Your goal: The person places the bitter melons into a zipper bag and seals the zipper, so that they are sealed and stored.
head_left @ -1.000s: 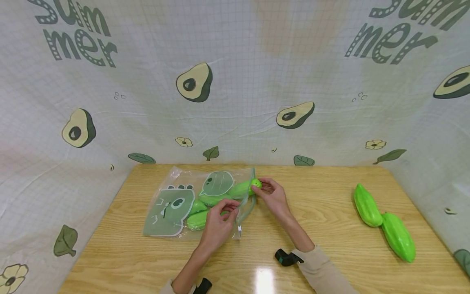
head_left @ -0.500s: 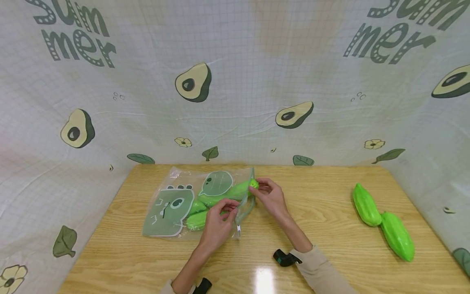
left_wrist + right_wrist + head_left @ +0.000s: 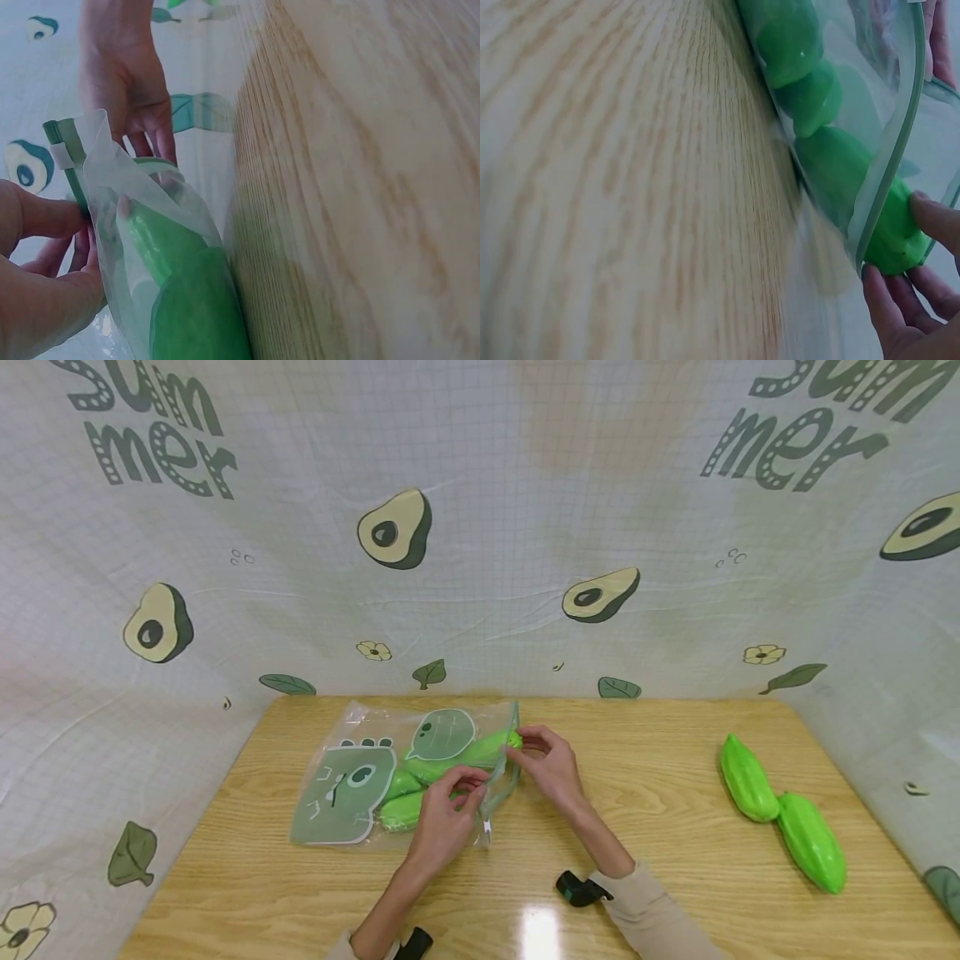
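A clear zip bag printed with a green dinosaur lies on its side on the table, with its mouth to the right. Several glossy green gourd-like vegetables show through the plastic. My left hand pinches the near edge of the mouth between thumb and fingers, holding it apart. At the opening, my right hand has thumb and fingertips round the end of one long green gourd-like vegetable, most of which is inside. In the left wrist view a white slider sits on the green zip strip.
Two more green gourd-like vegetables, one farther back and one nearer, lie end to end at the table's right. Behind the wooden table hangs a pale cloth printed with avocados.
My right hand has moved slightly left, pushing the gourd-like vegetable farther into the bag, so less of its end sticks out. My left hand has kept its place on the bag's edge.
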Tool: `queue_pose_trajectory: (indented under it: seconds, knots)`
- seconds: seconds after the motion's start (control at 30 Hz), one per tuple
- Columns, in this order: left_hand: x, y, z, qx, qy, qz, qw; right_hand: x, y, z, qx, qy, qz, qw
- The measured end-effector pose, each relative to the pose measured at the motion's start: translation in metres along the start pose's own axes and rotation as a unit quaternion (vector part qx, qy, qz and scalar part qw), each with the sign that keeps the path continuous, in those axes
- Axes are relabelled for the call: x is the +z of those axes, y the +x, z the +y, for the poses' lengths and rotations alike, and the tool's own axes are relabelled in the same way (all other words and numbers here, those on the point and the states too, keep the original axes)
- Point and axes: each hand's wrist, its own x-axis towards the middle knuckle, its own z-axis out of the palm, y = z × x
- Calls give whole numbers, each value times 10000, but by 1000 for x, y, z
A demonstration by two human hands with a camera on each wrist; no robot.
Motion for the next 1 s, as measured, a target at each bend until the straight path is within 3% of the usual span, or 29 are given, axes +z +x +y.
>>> queue_pose_trajectory:
  seconds: [0.4,1.0]
  knots:
    - [-1,0,-2,73,-12,-63,10000,5,0,-1,-75,-330,-3,9994]
    - [-1,1,-2,154,-69,-113,9998,16,-2,0,-205,-223,-48,9995]
